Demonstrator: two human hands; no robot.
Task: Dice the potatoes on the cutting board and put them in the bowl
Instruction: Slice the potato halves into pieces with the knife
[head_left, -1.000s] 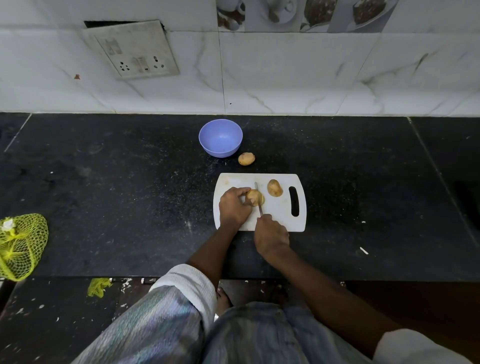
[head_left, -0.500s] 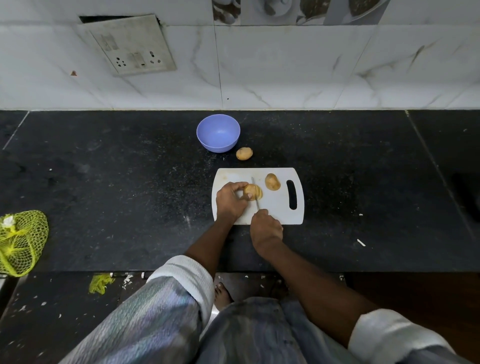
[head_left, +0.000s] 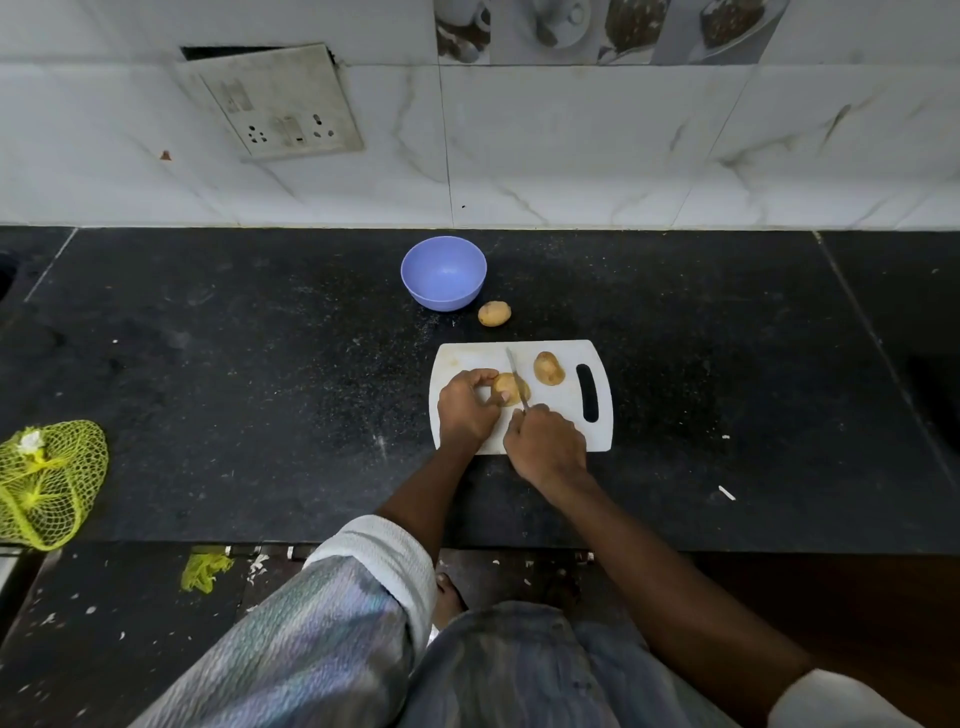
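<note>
Black stone counter (head_left: 234, 364) under a white marble-tile wall carried the whole setup. Cutting board (head_left: 467, 358) lay flat on it, handle slot to your right, near edge close to you, so both hands reached it square.

Potato being cut (head_left: 506, 387) sat mid-board. Your left hand (head_left: 465, 410) held it from its left side, fingers (head_left: 480, 375) curled over the top and thumb at the near side, a narrow pinch that stopped it rolling and kept the fingertips just left of the blade. Your right hand (head_left: 545, 447) was closed around the knife (head_left: 517, 376) handle; the handle itself was hidden in the fist. Blade ran away from you across the right part of that potato, point toward the far board edge. How deep it sat I couldn't tell.

Second potato piece (head_left: 549, 368) lay on the board just right of the blade, apart from it, parked where it wouldn't foul the stroke. Whole potato (head_left: 494, 313) waited off the board on the counter, just beside the bowl.

Bowl (head_left: 443, 273), lilac, upright, stood beyond the board's far-left corner, near enough for a short carry. Nothing showed in it; by my read you were on first cuts, no dice made.

Yellow mesh bag (head_left: 49, 483) lay at the counter's left edge, something pale inside near the top; contents otherwise unclear. Switch plate (head_left: 275, 98) hung tilted on the wall.
</note>
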